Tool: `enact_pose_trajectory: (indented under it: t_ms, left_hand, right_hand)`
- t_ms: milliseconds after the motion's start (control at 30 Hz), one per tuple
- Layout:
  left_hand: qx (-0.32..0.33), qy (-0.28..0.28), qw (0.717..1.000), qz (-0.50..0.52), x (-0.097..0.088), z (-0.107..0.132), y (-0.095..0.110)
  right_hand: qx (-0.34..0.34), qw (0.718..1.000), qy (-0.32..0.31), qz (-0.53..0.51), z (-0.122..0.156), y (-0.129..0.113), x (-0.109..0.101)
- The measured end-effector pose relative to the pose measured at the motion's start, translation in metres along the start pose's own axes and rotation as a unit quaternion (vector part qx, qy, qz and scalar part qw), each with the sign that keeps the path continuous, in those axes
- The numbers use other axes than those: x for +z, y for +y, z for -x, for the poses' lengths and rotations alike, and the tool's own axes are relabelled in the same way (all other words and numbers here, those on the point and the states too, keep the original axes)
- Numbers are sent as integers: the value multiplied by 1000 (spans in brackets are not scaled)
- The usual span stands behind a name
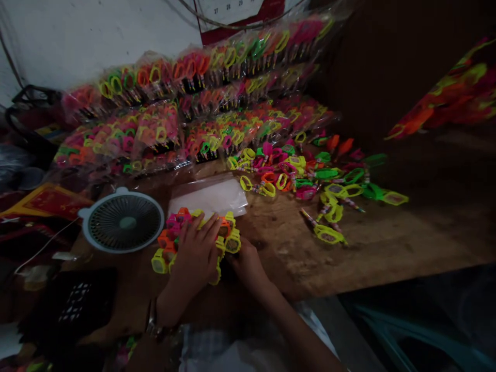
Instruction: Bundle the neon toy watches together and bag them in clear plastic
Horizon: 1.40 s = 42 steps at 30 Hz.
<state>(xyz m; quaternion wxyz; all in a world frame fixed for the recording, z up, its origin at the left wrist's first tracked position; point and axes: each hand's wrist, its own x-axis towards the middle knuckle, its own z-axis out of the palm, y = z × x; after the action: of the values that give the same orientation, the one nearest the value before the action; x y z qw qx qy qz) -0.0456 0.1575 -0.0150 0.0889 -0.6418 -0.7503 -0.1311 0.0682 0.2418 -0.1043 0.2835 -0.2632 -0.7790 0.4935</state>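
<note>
My left hand (196, 250) lies over a cluster of bright plastic toy watches (232, 242) in yellow, orange and pink, its fingers stretched out across them. At the cluster's right edge is my right hand (248, 261), with its fingers curled in. Their tips are hidden in shadow by the watches, so what they grip cannot be made out. Just behind the cluster lie clear plastic bags (209, 195) in a flat stack. To the right a loose pile of similar toy pieces (294, 168) spreads over the wooden table (279, 258), some with beaded stick-like parts.
A round light-blue fan (124, 221) lies left of my hands. Black cards (73, 305) with white print sit at the lower left. Bagged rows of colourful toys (155, 129) stand along the wall. A teal plastic stool (411, 330) is below the table's right edge.
</note>
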Motion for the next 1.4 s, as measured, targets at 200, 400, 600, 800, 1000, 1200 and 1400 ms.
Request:
enact_pose_trajectory:
  t_ms: [200, 400, 600, 800, 1000, 1200, 1400]
  left_hand:
    - [8, -27, 999, 17, 0, -11, 4]
    - [-6, 2, 999, 34, 3, -11, 3]
    - [-19, -3, 1000, 24, 3, -21, 3]
    - [5, 22, 999, -50, 3, -17, 7]
    - [40, 50, 993, -102, 2, -19, 12]
    - [50, 2, 998, -26, 0, -28, 4]
    - [12, 5, 999, 42, 4, -26, -4]
  right_hand:
    - [43, 999, 3, -26, -3, -3, -2]
    - [8, 1000, 3, -18, -8, -6, 0]
    - [19, 1000, 8, -3, -5, -7, 13]
    - [56, 998, 19, 20, 0, -13, 16]
    - [55, 997, -17, 53, 1, -12, 13]
    - [57, 993, -49, 95, 1, -10, 12]
    - [70, 992, -38, 98, -3, -5, 30]
